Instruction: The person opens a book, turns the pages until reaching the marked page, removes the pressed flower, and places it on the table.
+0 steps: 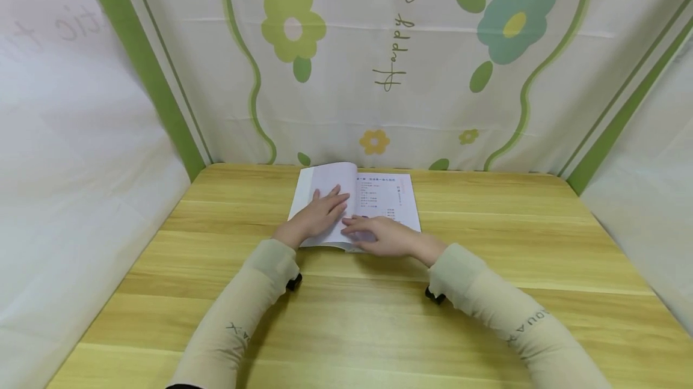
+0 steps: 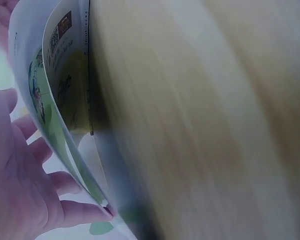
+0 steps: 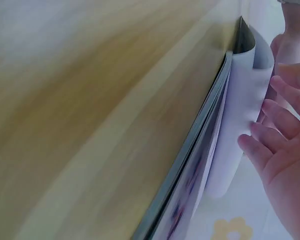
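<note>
A booklet [image 1: 387, 193] lies spread at the far edge of the table [image 1: 357, 323], its bowed left pages [image 1: 334, 175] liable to crease under uneven pressure or spring back if released. The left hand [image 1: 318, 216] rests straight-fingered on them; the right hand [image 1: 387, 236], fingers relaxed, touches the middle.

An open book [image 1: 360, 199] is lying on the wooden table [image 1: 346, 317], its white left leaves bowing upward, its right page showing print; the left hand [image 1: 316, 216] and right hand [image 1: 387, 237] are touching it.

Soft, bright light fills the head view, while both wrist views blur the tabletop [image 2: 190, 125].
</note>
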{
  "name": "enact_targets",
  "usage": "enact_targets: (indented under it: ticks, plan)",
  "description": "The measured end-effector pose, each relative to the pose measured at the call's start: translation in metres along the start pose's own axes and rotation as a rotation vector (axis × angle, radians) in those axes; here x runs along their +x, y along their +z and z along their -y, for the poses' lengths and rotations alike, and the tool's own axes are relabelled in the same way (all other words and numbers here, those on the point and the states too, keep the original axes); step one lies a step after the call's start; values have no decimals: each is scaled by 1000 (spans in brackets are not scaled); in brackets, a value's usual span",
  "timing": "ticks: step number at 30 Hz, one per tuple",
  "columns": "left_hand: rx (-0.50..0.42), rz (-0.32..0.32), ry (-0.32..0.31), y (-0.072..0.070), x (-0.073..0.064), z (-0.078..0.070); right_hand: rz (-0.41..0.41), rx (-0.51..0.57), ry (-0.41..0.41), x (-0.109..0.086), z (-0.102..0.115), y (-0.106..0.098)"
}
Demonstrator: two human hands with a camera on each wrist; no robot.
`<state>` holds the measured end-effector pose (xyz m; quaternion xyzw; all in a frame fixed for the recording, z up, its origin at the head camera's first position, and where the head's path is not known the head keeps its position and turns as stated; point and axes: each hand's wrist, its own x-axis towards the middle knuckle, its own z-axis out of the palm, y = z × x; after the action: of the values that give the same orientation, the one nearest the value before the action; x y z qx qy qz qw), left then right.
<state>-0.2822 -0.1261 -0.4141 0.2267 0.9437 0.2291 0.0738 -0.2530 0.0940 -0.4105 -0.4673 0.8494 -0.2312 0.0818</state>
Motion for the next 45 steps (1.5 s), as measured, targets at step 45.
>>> enact_targets:
  ticks: [45]
  plan:
    - [-3,144,-239,-10,-12,-8,247,60,307,-70,-48,-40]
